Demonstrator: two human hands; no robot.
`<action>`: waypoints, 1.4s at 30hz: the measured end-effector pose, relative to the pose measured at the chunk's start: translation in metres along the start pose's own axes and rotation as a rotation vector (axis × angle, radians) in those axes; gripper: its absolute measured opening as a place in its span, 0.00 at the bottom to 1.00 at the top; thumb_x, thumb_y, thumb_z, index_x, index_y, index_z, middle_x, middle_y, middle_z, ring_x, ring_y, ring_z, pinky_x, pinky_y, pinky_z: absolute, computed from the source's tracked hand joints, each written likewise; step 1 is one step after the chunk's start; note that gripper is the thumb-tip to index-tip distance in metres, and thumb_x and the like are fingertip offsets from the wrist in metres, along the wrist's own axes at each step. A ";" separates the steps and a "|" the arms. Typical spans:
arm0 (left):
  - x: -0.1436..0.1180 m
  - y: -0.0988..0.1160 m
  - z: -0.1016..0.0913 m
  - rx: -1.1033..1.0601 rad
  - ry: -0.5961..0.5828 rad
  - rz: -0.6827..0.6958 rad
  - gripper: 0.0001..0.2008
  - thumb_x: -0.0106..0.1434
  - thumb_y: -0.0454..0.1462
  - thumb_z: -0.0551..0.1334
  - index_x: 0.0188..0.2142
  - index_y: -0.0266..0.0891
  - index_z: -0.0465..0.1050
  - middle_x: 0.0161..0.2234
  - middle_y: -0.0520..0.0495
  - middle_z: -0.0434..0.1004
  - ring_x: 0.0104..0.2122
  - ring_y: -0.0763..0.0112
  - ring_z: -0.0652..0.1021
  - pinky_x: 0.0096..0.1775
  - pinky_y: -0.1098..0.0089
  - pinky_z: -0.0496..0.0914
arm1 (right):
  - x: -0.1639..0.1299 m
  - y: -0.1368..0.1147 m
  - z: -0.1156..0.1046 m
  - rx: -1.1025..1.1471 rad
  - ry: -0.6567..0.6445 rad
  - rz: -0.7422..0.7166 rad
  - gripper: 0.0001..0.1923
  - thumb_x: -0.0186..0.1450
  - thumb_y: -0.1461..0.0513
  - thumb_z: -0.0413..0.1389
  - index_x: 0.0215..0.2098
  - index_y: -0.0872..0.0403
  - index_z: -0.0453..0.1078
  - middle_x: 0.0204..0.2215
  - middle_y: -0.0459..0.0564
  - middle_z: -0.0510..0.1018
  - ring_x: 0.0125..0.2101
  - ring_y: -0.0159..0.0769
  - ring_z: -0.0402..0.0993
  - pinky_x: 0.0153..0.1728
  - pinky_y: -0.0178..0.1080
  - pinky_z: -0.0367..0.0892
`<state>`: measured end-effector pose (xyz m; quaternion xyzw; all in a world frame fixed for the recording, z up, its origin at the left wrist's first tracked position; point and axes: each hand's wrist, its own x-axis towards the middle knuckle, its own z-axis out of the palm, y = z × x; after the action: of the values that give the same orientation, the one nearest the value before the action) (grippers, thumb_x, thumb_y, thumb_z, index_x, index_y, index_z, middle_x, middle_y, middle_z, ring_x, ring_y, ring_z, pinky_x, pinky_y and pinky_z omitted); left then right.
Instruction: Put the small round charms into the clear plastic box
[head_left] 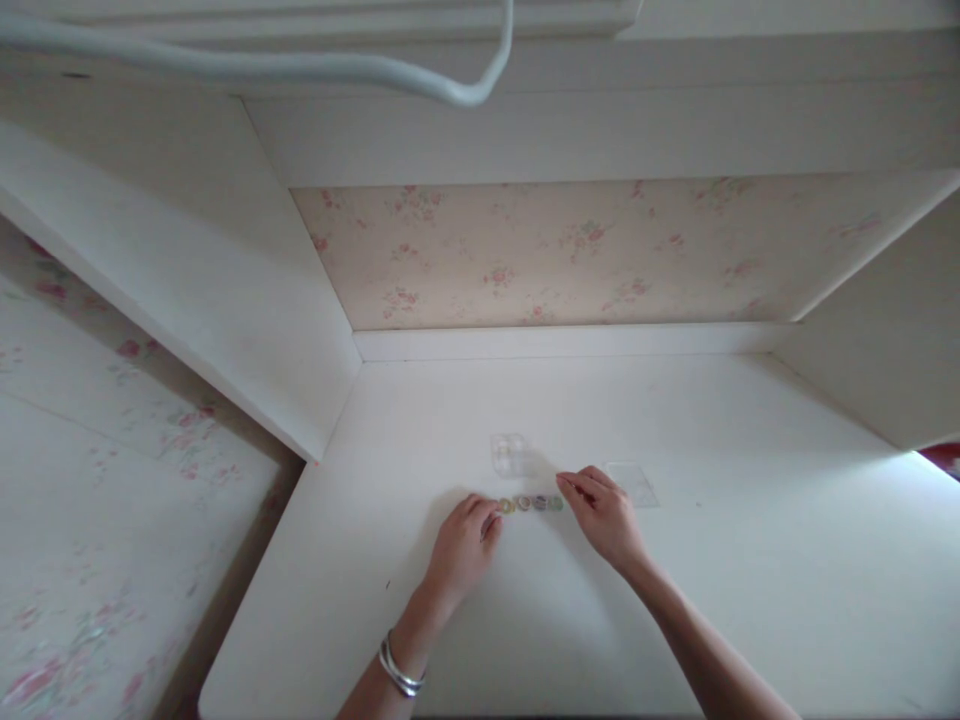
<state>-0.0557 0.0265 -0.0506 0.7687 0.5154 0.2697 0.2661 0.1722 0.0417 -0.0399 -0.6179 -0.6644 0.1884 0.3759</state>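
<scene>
Several small round coloured discs (532, 503), possibly little tape rolls, lie in a short row on the white desk. My left hand (463, 548) rests at the left end of this row, its fingertips touching or almost touching the yellowish disc (507, 506). A gap shows between its thumb and fingers. Just past the row's right end is my right hand (606, 518), slightly raised, thumb and forefinger pinched together. What the pinch holds, if anything, is too small to make out. Behind the row sits a clear plastic box (514, 456); a flat clear plastic piece (634, 485) lies beyond my right hand.
The white desk (720, 580) has side panels left (225, 260) and right (885, 320). Floral wallpaper (540, 255) covers the back. A pale cable or tube (337, 68) crosses overhead. Something red (941, 458) shows at the right edge.
</scene>
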 end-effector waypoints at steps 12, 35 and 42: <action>0.008 0.013 0.006 0.191 -0.037 0.013 0.10 0.65 0.36 0.52 0.37 0.44 0.73 0.35 0.50 0.73 0.34 0.71 0.74 0.37 0.72 0.67 | -0.038 0.017 0.000 0.141 0.026 0.161 0.16 0.64 0.52 0.50 0.35 0.53 0.75 0.25 0.47 0.72 0.25 0.32 0.67 0.28 0.33 0.60; 0.108 -0.012 0.007 -0.007 0.137 -0.048 0.12 0.62 0.40 0.55 0.35 0.40 0.76 0.32 0.47 0.73 0.32 0.70 0.74 0.37 0.70 0.68 | -0.033 0.022 -0.002 0.180 0.012 0.155 0.18 0.65 0.52 0.47 0.35 0.53 0.75 0.26 0.48 0.73 0.25 0.32 0.68 0.27 0.33 0.62; 0.071 -0.019 -0.015 -0.080 0.188 -0.118 0.14 0.63 0.43 0.53 0.39 0.39 0.74 0.35 0.47 0.73 0.33 0.71 0.74 0.36 0.70 0.68 | -0.035 0.021 0.000 0.112 -0.023 0.107 0.20 0.67 0.52 0.44 0.36 0.52 0.75 0.27 0.49 0.73 0.25 0.32 0.69 0.26 0.33 0.62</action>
<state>-0.0554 0.1008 -0.0430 0.6970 0.5712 0.3450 0.2625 0.1847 0.0114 -0.0640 -0.6282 -0.6233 0.2522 0.3915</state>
